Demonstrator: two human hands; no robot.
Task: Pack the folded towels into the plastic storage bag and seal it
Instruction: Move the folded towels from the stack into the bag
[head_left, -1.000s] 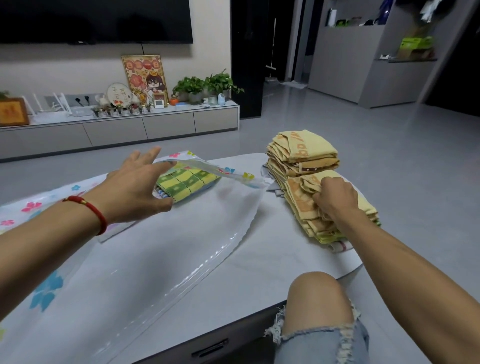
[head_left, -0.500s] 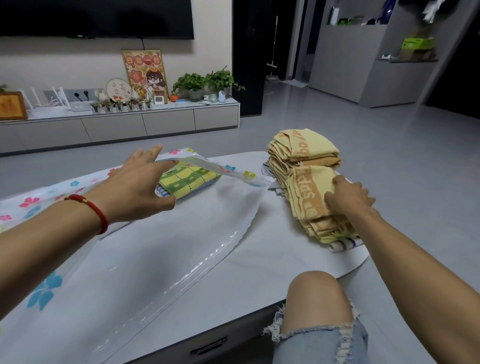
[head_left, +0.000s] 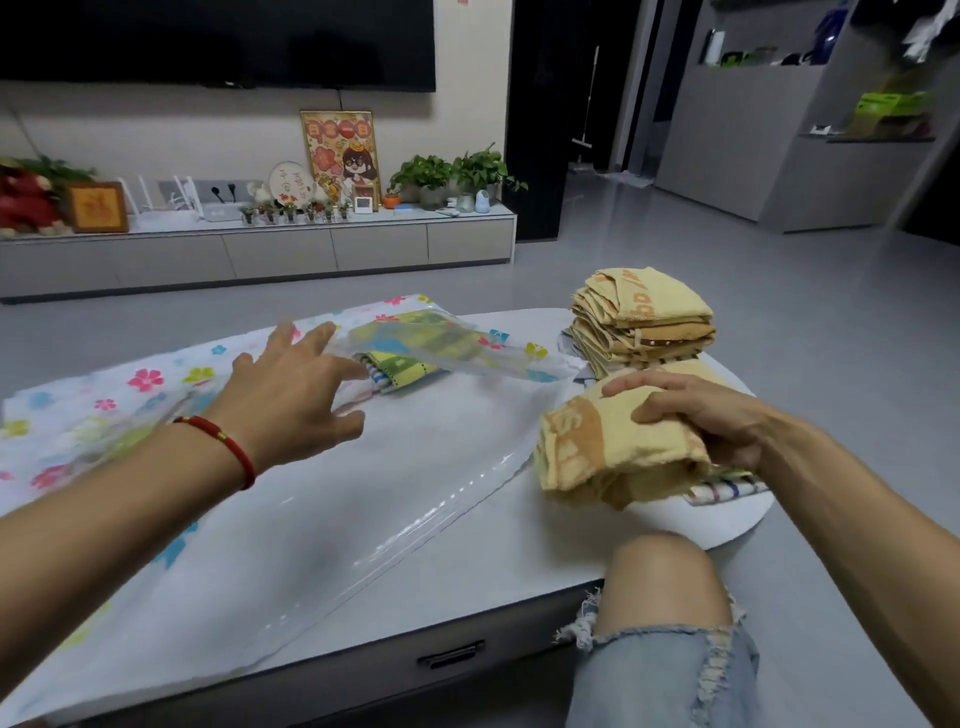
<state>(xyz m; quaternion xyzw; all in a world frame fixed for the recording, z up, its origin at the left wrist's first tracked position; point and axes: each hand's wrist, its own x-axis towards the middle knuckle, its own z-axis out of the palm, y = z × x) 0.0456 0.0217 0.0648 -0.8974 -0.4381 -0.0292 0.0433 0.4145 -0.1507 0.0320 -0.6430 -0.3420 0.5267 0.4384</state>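
A large clear plastic storage bag (head_left: 291, 519) with a flower print lies flat across the white table (head_left: 545, 545). A green-and-yellow checked towel (head_left: 400, 366) sits inside it near the far end. My left hand (head_left: 291, 400) holds up the bag's upper layer at the mouth, fingers spread. My right hand (head_left: 711, 421) grips a folded yellow towel (head_left: 608, 457) lifted off the table at the right. Behind it stands a stack of folded yellow towels (head_left: 641, 322). A striped towel (head_left: 722, 488) lies under my right hand.
My bare knee (head_left: 660, 587) in torn jeans rises at the table's front edge. A drawer handle (head_left: 449, 654) shows below the tabletop. A low TV cabinet (head_left: 260, 249) with plants and frames runs along the far wall. Grey floor surrounds the table.
My right hand has pulled a folded yellow towel off the stack and carried it toward me and to the left. My left hand has raised the bag's top layer.
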